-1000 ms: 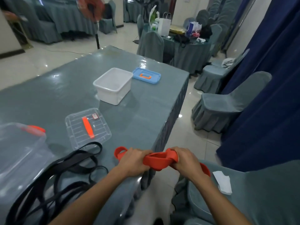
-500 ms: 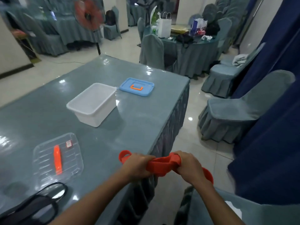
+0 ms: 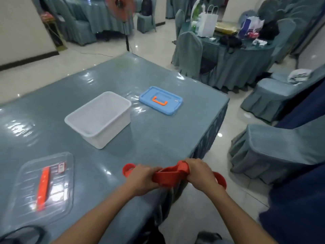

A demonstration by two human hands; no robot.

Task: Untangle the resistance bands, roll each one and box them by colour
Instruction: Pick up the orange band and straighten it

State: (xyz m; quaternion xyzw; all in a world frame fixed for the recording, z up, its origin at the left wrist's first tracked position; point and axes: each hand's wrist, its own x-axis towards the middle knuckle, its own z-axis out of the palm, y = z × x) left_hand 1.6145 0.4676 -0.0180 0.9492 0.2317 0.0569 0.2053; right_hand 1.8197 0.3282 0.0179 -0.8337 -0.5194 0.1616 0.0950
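I see one orange-red flat rubber resistance band (image 3: 167, 175) stretched between my left hand (image 3: 142, 178) and my right hand (image 3: 200, 173), its long axis running left to right. The fingers of both hands are curled tight round it, and one loop sticks out past each fist. The band hangs at the near right edge of the glossy grey-blue surface (image 3: 158, 138), my right hand already past that edge and over the floor. Further in stands one open white plastic box (image 3: 112, 131), and between it and my hands the surface lies bare. There are two lids: a blue one with an orange handle (image 3: 161, 100) beyond the box, and a clear one with an orange-red handle (image 3: 42, 187) to my left. One black band loop (image 3: 22, 233) shows at the bottom left corner. A grey-blue covered chair (image 3: 274, 152) stands near the right edge.
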